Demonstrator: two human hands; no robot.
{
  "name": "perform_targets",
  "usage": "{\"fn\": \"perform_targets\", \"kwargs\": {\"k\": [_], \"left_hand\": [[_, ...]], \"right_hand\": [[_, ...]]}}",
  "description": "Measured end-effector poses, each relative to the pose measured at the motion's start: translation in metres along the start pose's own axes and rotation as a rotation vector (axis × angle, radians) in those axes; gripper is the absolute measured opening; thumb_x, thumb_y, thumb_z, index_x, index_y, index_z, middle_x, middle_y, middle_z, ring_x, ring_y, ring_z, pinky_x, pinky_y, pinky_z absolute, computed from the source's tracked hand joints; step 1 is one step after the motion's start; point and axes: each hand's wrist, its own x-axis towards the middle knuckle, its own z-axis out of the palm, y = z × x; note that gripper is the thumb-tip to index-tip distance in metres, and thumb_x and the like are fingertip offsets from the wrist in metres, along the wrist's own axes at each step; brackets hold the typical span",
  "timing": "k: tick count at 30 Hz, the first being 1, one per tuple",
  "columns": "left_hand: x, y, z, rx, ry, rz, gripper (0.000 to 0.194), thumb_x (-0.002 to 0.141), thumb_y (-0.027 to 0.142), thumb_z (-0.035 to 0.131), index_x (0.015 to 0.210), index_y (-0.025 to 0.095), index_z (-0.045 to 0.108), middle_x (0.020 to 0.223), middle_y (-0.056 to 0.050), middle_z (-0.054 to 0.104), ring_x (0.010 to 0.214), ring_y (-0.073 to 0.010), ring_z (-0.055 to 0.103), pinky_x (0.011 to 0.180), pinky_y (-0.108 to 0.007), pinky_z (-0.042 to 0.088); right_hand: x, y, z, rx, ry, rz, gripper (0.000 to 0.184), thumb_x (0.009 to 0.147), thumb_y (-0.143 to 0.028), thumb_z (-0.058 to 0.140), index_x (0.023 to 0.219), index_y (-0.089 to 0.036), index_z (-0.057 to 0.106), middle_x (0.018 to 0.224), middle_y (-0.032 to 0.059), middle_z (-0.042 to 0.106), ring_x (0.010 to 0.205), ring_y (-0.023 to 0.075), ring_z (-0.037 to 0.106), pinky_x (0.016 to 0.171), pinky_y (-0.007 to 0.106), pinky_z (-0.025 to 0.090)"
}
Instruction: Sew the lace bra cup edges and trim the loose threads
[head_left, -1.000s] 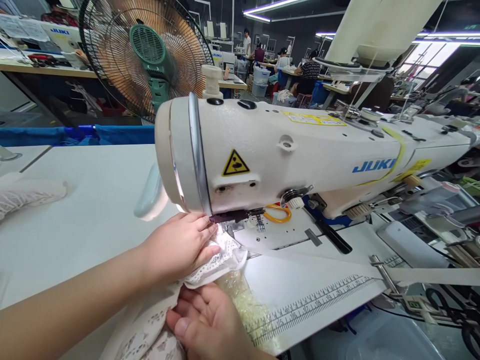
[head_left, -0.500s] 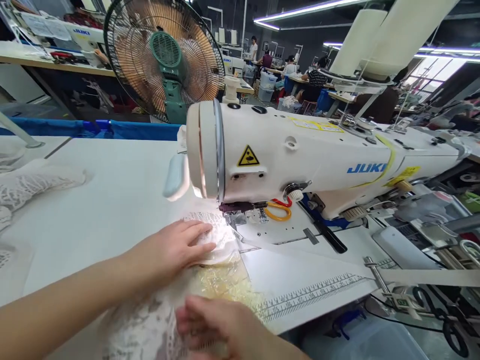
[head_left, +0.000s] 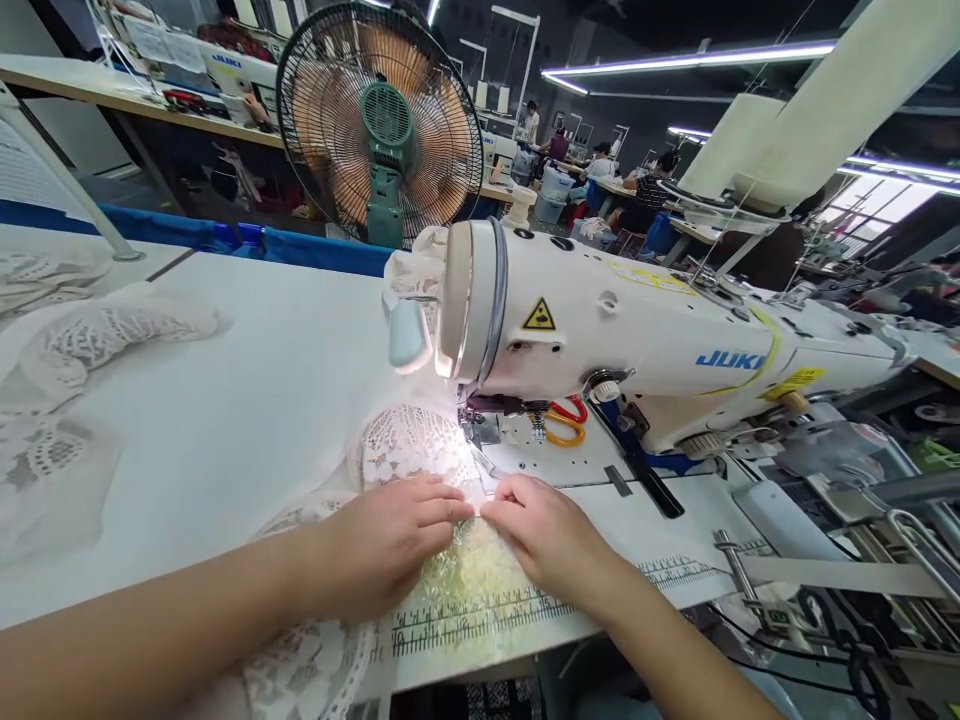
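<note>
Lace (head_left: 409, 440) on the table (head_left: 277, 390) at the needle end of the machine (head_left: 592, 310), the left hand (head_left: 394, 545) laid on its near edge, grip indeterminable, the right hand (head_left: 555, 535) pinching that edge.

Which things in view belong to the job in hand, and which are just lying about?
Apparently part of the job:
white lace fabric, at the left hand and right hand
sewing machine

Apparently just lying or standing about:
black bar
fan
lace pieces on the table's left, untouched
</note>
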Motion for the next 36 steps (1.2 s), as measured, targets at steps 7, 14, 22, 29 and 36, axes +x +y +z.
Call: {"fn": "perform_targets", "kwargs": {"k": [7,14,22,29,36], "left_hand": [[0.008,-0.011,-0.010,-0.034,-0.043,0.118,0.044,0.080,0.009,0.044,0.123,0.011,0.053,0.110,-0.013,0.069,0.103,-0.0271,0.060,0.095,-0.047,0.048],[0.014,-0.033,-0.012,-0.040,-0.095,0.138,0.044,0.079,0.008,0.043,0.121,0.013,0.054,0.105,-0.015,0.067,0.094,-0.0277,0.058,0.086,-0.049,0.048],[0.017,-0.061,-0.009,-0.013,-0.118,0.136,0.040,0.082,0.012,0.043,0.121,0.014,0.052,0.104,-0.015,0.064,0.093,-0.0277,0.056,0.083,-0.048,0.048],[0.026,-0.078,-0.016,0.043,-0.070,0.145,0.034,0.084,0.012,0.042,0.114,0.014,0.058,0.098,-0.014,0.067,0.086,-0.0249,0.059,0.074,-0.042,0.051],[0.031,-0.095,-0.021,0.074,-0.026,0.163,0.034,0.085,0.013,0.039,0.110,0.014,0.062,0.100,-0.015,0.070,0.085,-0.0239,0.064,0.066,-0.034,0.051]], "right_hand": [[-0.008,0.002,0.004,-0.096,0.027,-0.056,0.029,0.084,-0.003,0.046,0.102,-0.019,0.062,0.095,0.0050,0.058,0.087,0.0178,0.047,0.073,0.027,0.038],[0.004,0.001,0.008,-0.211,0.000,-0.031,0.039,0.079,-0.003,0.047,0.112,-0.020,0.061,0.083,0.0039,0.056,0.073,0.0172,0.046,0.057,0.028,0.030],[0.025,-0.003,-0.006,-0.216,-0.199,0.063,0.051,0.083,-0.016,0.049,0.134,-0.021,0.048,0.080,0.0051,0.066,0.070,0.0200,0.058,0.049,0.029,0.025],[0.045,-0.011,-0.015,-0.222,-0.352,0.149,0.065,0.080,-0.011,0.052,0.143,-0.015,0.037,0.081,0.0094,0.071,0.060,0.0216,0.062,0.045,0.030,0.033],[0.064,-0.024,-0.028,-0.257,-0.507,0.253,0.084,0.073,-0.007,0.056,0.148,-0.008,0.021,0.055,0.0090,0.065,0.041,0.0217,0.055,0.040,0.030,0.037]]}}
